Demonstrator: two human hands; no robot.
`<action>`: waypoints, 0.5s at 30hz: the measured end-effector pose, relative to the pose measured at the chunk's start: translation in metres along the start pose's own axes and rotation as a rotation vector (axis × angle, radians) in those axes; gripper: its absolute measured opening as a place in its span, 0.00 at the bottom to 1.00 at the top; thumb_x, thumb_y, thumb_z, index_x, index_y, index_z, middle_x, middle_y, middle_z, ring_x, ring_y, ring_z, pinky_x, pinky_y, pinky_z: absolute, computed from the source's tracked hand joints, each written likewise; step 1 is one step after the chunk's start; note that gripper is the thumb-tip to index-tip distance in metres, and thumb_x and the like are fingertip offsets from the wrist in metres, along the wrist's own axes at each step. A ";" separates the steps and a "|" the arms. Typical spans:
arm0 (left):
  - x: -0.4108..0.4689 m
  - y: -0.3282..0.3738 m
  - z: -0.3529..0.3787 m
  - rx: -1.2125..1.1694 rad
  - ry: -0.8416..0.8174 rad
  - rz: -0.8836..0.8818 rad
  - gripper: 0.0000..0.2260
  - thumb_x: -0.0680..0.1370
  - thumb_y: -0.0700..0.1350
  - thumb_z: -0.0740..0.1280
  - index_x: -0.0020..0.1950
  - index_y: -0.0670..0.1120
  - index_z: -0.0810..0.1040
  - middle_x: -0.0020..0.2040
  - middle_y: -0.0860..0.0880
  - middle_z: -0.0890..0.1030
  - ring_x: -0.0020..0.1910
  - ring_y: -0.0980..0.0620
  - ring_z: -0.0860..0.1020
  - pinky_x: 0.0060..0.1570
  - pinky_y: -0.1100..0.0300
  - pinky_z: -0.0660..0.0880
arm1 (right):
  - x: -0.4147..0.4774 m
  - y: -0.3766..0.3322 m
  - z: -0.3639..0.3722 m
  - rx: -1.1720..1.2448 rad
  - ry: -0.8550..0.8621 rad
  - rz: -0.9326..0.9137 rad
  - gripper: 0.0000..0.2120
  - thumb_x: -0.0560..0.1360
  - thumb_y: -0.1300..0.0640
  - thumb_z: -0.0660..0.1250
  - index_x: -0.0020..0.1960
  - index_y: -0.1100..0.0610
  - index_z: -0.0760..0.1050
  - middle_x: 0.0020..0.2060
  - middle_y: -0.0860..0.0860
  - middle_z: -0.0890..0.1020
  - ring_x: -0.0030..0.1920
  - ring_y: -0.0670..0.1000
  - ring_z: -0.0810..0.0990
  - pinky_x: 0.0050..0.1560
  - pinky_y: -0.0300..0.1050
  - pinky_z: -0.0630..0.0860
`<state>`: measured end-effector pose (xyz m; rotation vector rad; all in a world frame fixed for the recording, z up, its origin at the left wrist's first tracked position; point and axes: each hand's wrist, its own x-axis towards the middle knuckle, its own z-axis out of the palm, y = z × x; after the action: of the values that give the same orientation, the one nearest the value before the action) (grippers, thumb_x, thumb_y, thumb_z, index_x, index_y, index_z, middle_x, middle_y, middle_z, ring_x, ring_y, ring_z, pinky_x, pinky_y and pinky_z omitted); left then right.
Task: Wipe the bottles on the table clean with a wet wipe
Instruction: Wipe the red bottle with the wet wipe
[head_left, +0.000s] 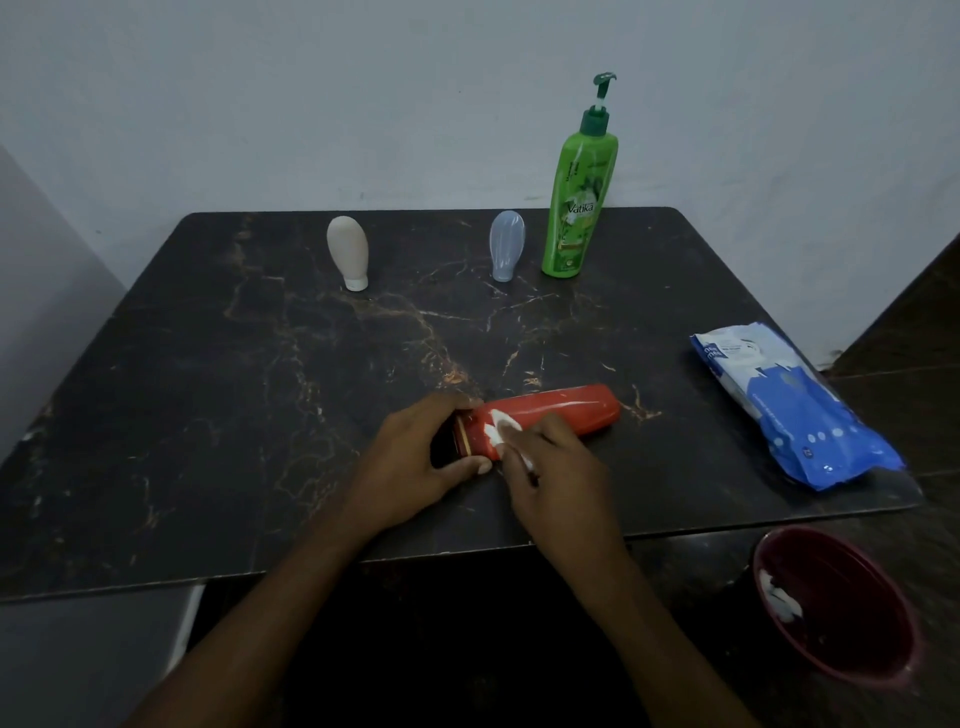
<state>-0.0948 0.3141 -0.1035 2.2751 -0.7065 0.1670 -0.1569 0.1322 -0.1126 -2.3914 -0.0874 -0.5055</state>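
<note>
The red bottle lies on its side on the dark table, near the front edge. The left hand is clenched around its cap end; the right hand pinches a white wet wipe against its body beside the cap. Risk: the bottle is round and wet, so a hard stroke could roll or slide it out of the left hand's hold. Well behind the red bottle stand the beige bottle, the blue-grey bottle and the tall green pump bottle; a careless reach could topple them. The wipe pack, right of the red bottle, overhangs the table's corner.
</note>
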 end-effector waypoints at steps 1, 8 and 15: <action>0.000 0.001 0.000 -0.022 0.000 -0.023 0.27 0.69 0.51 0.81 0.66 0.51 0.77 0.63 0.57 0.80 0.61 0.62 0.78 0.63 0.63 0.74 | 0.004 -0.003 0.001 -0.036 -0.003 -0.012 0.15 0.78 0.54 0.65 0.63 0.52 0.78 0.46 0.47 0.75 0.42 0.47 0.77 0.43 0.49 0.78; 0.002 0.001 0.000 -0.085 -0.023 -0.097 0.30 0.67 0.48 0.82 0.65 0.54 0.73 0.58 0.61 0.80 0.58 0.63 0.79 0.59 0.67 0.75 | 0.033 -0.022 0.000 -0.259 -0.081 -0.049 0.11 0.78 0.54 0.62 0.57 0.51 0.80 0.51 0.49 0.75 0.47 0.50 0.76 0.48 0.48 0.75; 0.004 -0.008 0.003 -0.029 -0.025 -0.050 0.32 0.65 0.53 0.83 0.67 0.48 0.79 0.62 0.54 0.81 0.60 0.59 0.79 0.60 0.69 0.73 | -0.010 -0.006 0.007 -0.209 -0.003 -0.082 0.21 0.76 0.56 0.62 0.68 0.53 0.75 0.47 0.49 0.76 0.43 0.51 0.76 0.44 0.48 0.76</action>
<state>-0.0877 0.3146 -0.1092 2.2690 -0.6598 0.1038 -0.1647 0.1426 -0.1175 -2.6009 -0.1404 -0.5740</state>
